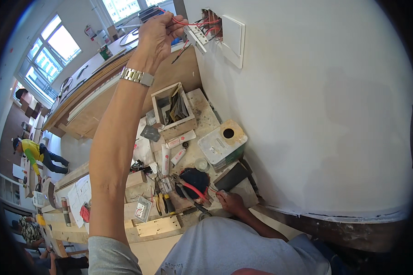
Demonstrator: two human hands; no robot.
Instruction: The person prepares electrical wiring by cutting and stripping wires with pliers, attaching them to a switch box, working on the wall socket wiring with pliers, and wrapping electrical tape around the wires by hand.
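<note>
My left hand (pixel 163 28) is raised to the white wall, its fingers pinched on a red wire (pixel 188 24). That wire leads towards a rough wall opening (pixel 212 23) with several red wires in it. Beside the fingers, a white socket or switch module (pixel 198 37) hangs tilted out of the opening, wires attached. A white wall plate (pixel 234 41) sits just right of the hole. Low over the bench, my right hand (pixel 231 203) is closed, with a thin reddish strand at its fingertips that is too small to name. Red-handled pliers (pixel 196 190) lie close by.
On the cluttered bench stand a wooden box (pixel 181 126) and a lidded plastic container (pixel 222 146). White tubes (pixel 165 159), yellow-black hand tools (pixel 169 203) and a wired white box (pixel 143 209) lie nearby. A person in yellow (pixel 32 151) bends at the far left.
</note>
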